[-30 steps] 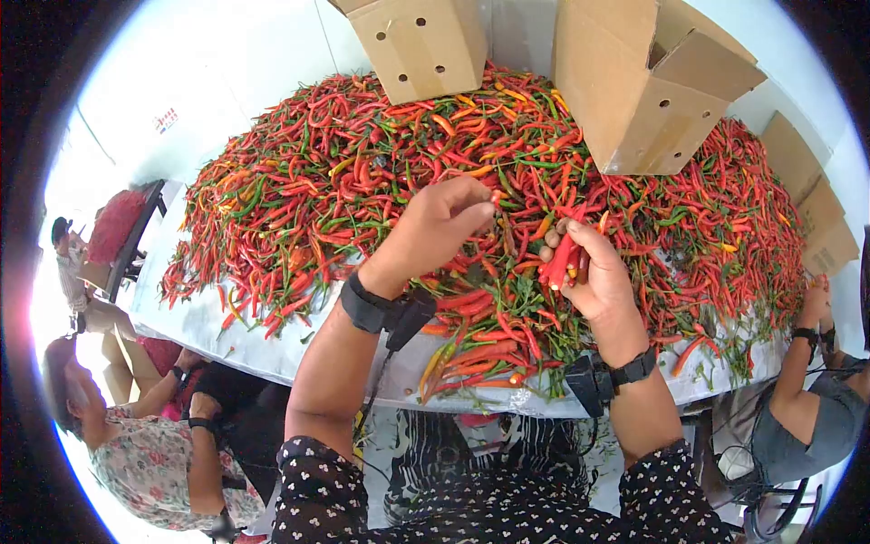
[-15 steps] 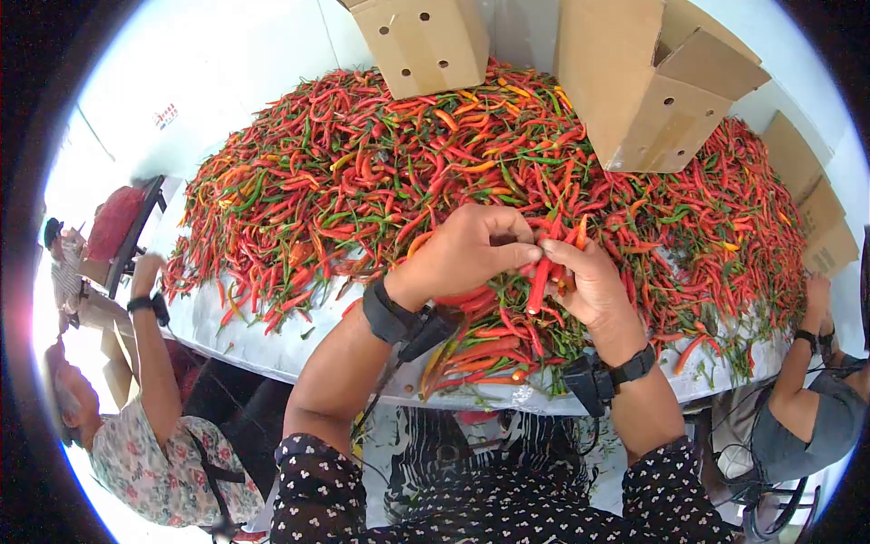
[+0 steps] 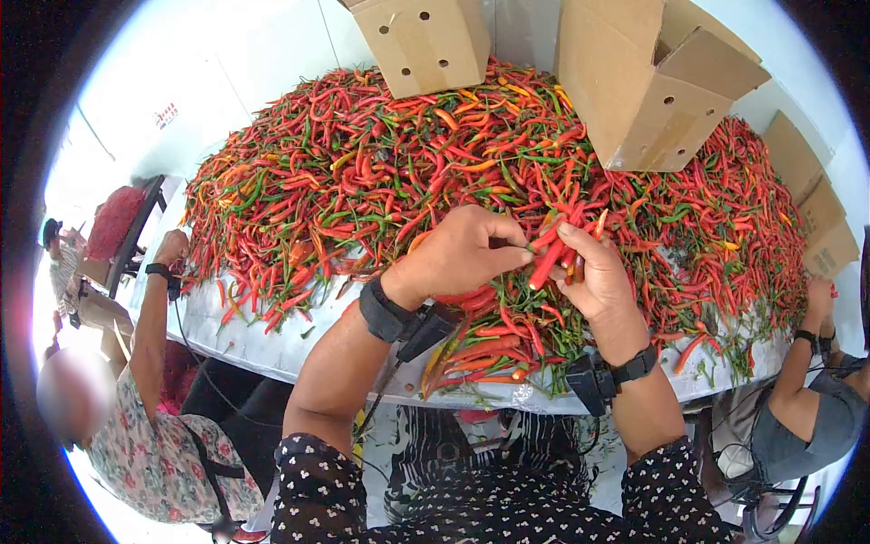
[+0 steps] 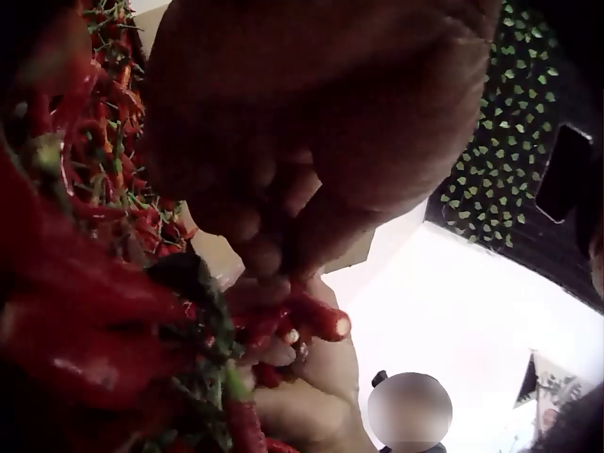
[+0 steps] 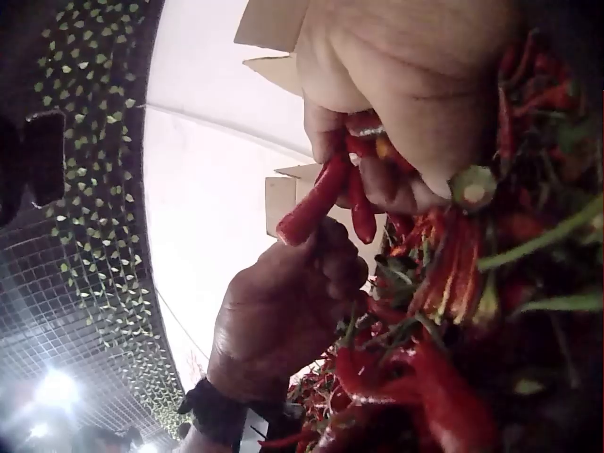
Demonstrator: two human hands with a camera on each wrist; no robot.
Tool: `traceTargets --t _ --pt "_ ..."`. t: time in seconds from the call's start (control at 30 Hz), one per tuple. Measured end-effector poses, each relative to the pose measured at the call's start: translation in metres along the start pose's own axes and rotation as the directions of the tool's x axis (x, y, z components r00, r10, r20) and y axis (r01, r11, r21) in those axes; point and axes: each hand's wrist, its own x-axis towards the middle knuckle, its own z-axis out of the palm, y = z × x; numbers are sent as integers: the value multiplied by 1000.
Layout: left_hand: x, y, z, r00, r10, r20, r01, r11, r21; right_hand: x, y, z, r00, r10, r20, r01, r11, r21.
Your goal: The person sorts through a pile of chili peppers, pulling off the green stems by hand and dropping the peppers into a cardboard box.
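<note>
My right hand [image 3: 598, 281] holds a small bunch of red chili peppers [image 3: 549, 266], thumb on top and their cut-looking pale ends pointing out. In the right wrist view one long red chili [image 5: 311, 203] sticks out of that grip. Close beside it, my left hand [image 3: 464, 254] pinches the end of a chili at the bunch between thumb and forefinger. Its fingertips are partly hidden by the hand itself in the left wrist view. Under both hands spreads a large heap of chili peppers [image 3: 362, 172], mostly red, with some green and orange.
Two cardboard boxes, a smaller box [image 3: 426, 45] and a larger box [image 3: 625, 100], stand on the heap's far side. Larger chilies [image 3: 489, 349] lie near the front edge of the white-covered table [image 3: 263, 349]. People sit at left and right, one person's hand [image 3: 172, 247] at the heap's left edge.
My left hand has come right and down from over the heap to the bunch in my right hand. The person at left has reached an arm out to the table.
</note>
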Motion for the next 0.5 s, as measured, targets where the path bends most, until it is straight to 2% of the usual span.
traceTargets --t 0.17,0.2,0.23,0.33,0.37,0.4,0.47,0.5 --pt "1 0 0 992 26 -127 -17 997 76 0 0 -3 996 -64 55 69 992 -103" --pt "1 1 -2 992 -37 -119 45 997 69 0 1 -3 994 -96 61 104 984 -143" --pt "1 3 -3 989 -99 -111 106 992 64 0 2 -3 993 -96 63 104 984 -142" --pt "-1 5 -8 989 -45 -140 59 993 102 2 3 -4 995 -101 11 101 989 -104" --pt "-2 8 -11 989 -46 -140 60 993 101 4 0 -3 992 -119 -49 118 993 -22" --pt "-4 15 -15 994 -41 -101 47 997 56 4 -3 -3 985 -132 -108 139 989 59" --pt "-10 26 -24 997 -36 -66 37 999 12 4 -10 -4 985 -96 -146 110 990 89" --pt "-15 31 -28 999 9 31 -6 996 -91 8 -8 -13 983 -93 -157 109 989 103"
